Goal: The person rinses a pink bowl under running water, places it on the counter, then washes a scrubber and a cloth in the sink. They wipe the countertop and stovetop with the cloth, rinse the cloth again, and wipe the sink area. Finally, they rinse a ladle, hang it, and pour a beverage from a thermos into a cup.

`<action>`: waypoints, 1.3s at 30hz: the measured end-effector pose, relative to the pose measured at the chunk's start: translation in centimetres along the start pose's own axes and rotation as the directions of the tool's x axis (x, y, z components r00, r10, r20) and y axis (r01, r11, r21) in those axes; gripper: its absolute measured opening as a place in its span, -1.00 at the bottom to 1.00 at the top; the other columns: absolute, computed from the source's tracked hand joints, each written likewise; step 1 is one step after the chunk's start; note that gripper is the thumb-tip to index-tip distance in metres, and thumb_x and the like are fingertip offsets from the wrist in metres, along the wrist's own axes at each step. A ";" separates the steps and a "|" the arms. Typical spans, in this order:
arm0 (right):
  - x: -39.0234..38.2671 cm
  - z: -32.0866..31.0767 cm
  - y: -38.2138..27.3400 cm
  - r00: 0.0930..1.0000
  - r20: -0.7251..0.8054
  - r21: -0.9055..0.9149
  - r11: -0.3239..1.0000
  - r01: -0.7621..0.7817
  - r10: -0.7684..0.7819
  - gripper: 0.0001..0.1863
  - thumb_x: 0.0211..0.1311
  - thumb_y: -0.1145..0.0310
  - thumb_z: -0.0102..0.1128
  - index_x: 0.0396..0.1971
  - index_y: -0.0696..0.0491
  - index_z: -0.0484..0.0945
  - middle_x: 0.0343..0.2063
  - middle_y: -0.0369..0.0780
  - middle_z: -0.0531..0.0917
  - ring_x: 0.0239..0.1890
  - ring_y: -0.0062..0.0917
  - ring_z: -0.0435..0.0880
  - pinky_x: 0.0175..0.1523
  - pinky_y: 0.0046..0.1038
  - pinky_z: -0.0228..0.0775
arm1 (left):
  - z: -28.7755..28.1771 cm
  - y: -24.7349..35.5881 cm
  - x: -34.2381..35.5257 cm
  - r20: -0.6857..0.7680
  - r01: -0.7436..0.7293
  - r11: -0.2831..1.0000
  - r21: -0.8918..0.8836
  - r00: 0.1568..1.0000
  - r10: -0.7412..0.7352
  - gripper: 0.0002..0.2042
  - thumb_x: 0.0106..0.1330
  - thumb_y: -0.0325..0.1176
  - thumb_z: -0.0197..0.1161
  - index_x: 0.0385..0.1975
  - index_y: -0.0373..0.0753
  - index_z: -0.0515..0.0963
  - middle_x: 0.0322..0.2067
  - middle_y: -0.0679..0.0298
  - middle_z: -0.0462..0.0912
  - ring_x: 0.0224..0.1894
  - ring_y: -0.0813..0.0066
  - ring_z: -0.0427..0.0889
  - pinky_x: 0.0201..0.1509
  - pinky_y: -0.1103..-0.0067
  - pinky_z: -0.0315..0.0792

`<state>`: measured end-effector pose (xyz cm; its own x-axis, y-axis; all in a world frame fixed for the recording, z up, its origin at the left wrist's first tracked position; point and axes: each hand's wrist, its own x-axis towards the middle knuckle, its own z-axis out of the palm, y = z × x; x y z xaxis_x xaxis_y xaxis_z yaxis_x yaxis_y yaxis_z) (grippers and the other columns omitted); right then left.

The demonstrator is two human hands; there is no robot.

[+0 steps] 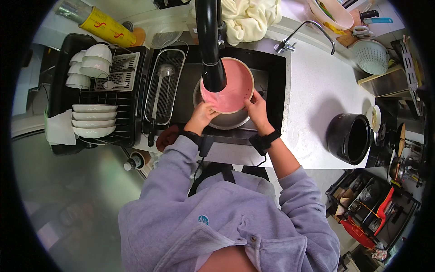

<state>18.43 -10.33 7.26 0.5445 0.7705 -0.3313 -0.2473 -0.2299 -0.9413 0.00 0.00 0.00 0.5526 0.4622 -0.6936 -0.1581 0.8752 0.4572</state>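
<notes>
A pink round dish with a pale rim (238, 83) is held tilted beneath the black faucet (210, 59), over a metal bowl (231, 122) in the black sink (276, 81). My left hand (204, 114) grips the lower left of the dish, thumb on its inner face. My right hand (256, 109) grips its right edge, thumb pressed near the rim. Part of the dish is hidden behind the faucet, and it covers much of the metal bowl.
Left are a dish rack (129, 90) with white bowls and plates, and a wire basket (174, 81) with a utensil. Right are a white counter (312, 86), a small tap (284, 45), a black pot (347, 138) and a colander (370, 56). A white cloth (247, 18) lies behind the sink.
</notes>
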 end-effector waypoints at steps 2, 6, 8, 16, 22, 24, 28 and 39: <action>-0.1 -1.0 -0.6 0.997 0.036 -0.122 0.989 0.077 -0.074 -0.64 0.06 0.49 0.13 -0.07 0.16 0.47 -0.47 -0.24 0.61 -0.51 -0.66 0.54 -0.38 -0.63 0.43 | 0.9 -0.6 0.2 0.017 0.111 0.992 -0.059 0.994 -0.111 -0.77 0.12 -0.48 0.13 -0.20 -0.33 0.47 -0.17 0.11 0.58 -0.06 0.20 0.54 0.09 0.25 0.40; -0.8 -2.1 -0.4 0.989 -0.074 -0.225 0.964 -0.142 0.129 -0.75 0.12 0.47 0.06 -0.20 0.26 0.47 -0.53 -0.19 0.62 -0.56 -0.56 0.62 -0.48 -0.58 0.48 | 2.2 -0.8 -1.7 0.051 0.055 0.996 0.075 0.997 -0.059 -0.78 0.12 -0.45 0.14 -0.22 -0.34 0.49 -0.25 0.10 0.60 -0.18 0.21 0.60 -0.04 0.30 0.51; -1.3 -2.8 -0.3 0.949 -0.049 -0.071 0.947 -0.314 0.311 -0.76 0.16 0.43 0.02 -0.25 0.30 0.46 -0.52 -0.13 0.62 -0.56 -0.49 0.64 -0.49 -0.56 0.51 | 2.8 0.3 -2.9 0.056 0.001 0.987 0.158 0.998 -0.010 -0.76 0.12 -0.42 0.16 -0.22 -0.36 0.49 -0.28 0.11 0.60 -0.26 0.26 0.63 -0.15 0.36 0.58; -3.1 0.2 2.7 0.742 0.367 0.195 0.734 -0.651 0.561 -0.69 0.25 0.45 -0.08 -0.06 0.32 0.35 -0.29 0.03 0.61 -0.32 -0.28 0.69 -0.28 -0.46 0.62 | 3.4 3.3 -6.8 -0.173 -0.248 0.685 0.685 0.858 0.484 -0.69 0.00 -0.50 0.20 -0.22 -0.47 0.42 -0.47 0.21 0.51 -0.48 0.47 0.59 -0.46 0.52 0.61; -1.3 4.1 2.1 0.833 0.396 0.305 0.800 -0.516 0.386 -0.64 0.25 0.54 -0.11 0.06 0.17 0.27 -0.05 -0.12 0.53 -0.05 -0.38 0.58 -0.03 -0.39 0.51 | 1.0 4.6 -8.0 -0.105 -0.506 0.702 0.501 0.770 0.629 -0.64 0.08 -0.62 0.09 -0.05 -0.39 0.38 -0.32 0.25 0.55 -0.35 0.57 0.56 -0.39 0.68 0.52; -0.8 4.3 1.4 0.891 0.340 0.288 0.868 -0.404 0.301 -0.55 0.21 0.59 -0.05 0.13 0.15 0.25 -0.01 -0.15 0.51 0.01 -0.43 0.53 0.04 -0.44 0.43 | 0.4 4.3 -7.5 -0.128 -0.545 0.758 0.359 0.776 0.618 -0.63 0.09 -0.65 0.08 -0.05 -0.34 0.38 -0.25 0.23 0.54 -0.28 0.51 0.58 -0.30 0.64 0.55; -0.1 4.3 -0.2 0.971 0.194 0.143 0.983 0.110 -0.137 -0.34 0.12 0.63 0.10 0.26 0.13 0.14 0.05 -0.13 0.48 0.06 -0.37 0.51 0.07 -0.53 0.36 | 0.4 2.6 -5.4 -0.156 -0.513 0.856 0.066 0.842 0.516 -0.62 0.08 -0.69 0.04 -0.06 -0.26 0.36 -0.16 0.18 0.53 -0.14 0.28 0.60 -0.11 0.38 0.55; -4.0 0.7 -2.5 0.762 0.618 -0.752 0.137 0.645 -0.196 -0.70 -0.05 0.34 0.26 -0.28 0.10 0.51 -0.18 -0.11 0.58 -0.06 -0.28 0.55 0.17 -0.21 0.23 | 5.1 1.5 -3.5 -0.138 -0.073 0.969 0.236 0.985 0.107 -0.76 0.14 -0.32 0.16 -0.22 -0.27 0.47 -0.25 0.14 0.61 -0.23 0.25 0.65 -0.15 0.38 0.55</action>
<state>16.37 -12.39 11.00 -0.0320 0.9991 -0.0275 0.9198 0.0187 -0.3920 2.04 -1.04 5.99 0.4138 0.5689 -0.7107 -0.0002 0.7808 0.6248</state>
